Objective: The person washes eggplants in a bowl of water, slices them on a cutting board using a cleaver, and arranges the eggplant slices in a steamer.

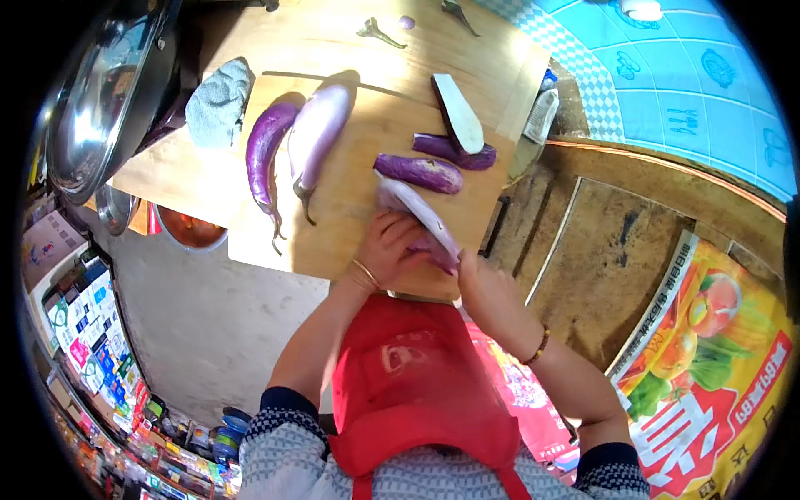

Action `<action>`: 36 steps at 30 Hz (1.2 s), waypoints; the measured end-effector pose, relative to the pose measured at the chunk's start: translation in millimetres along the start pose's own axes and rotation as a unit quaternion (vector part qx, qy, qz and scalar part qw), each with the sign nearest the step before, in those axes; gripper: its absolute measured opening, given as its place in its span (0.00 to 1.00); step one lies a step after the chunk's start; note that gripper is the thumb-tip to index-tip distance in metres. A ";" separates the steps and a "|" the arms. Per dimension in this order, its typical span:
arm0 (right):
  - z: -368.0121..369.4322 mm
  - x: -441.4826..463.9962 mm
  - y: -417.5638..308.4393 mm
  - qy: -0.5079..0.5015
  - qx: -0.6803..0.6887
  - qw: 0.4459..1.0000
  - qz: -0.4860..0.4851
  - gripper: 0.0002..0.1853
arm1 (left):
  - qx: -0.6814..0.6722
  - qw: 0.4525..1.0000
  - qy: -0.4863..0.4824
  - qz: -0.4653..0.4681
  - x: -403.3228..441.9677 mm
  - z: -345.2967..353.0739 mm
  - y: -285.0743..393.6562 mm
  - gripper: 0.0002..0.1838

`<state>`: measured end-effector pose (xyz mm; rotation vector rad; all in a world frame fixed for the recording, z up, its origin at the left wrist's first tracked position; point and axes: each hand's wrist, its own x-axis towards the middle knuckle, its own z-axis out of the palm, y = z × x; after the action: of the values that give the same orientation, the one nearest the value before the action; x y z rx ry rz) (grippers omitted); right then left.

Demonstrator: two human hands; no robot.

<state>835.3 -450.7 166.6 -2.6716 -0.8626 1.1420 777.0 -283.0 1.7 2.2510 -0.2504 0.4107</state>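
Observation:
My left hand [390, 247] is curled over a purple eggplant piece [433, 250] near the front edge of the wooden cutting board [333, 242]. Closed in a fist at the board's front right, my right hand [492, 296] grips what appears to be a knife [421, 208]. Its pale blade slants up and left along the piece; the handle is hidden in my fist. Just beyond lie two purple eggplant pieces, one nearer [419, 173] and one farther [471, 156]. A halved piece [457, 112] rests cut face up, touching the farther one.
Two whole eggplants, one dark purple [265, 154] and one paler [319, 133], lie on the board's left. A grey cloth [219, 102] and a large pan [108, 100] are at far left. Cut-off stems [382, 33] lie at the back. A bowl [193, 229] sits below the table edge.

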 end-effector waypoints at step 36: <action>38.3 -11.7 22.8 -0.014 0.079 0.994 0.073 0.07 | 0.031 0.998 0.007 0.051 -5.9 -3.3 5.6 0.21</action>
<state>812.7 -480.4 139.7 -2.6294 -0.5622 1.2237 769.1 -283.8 5.5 2.3014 -0.3504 0.4939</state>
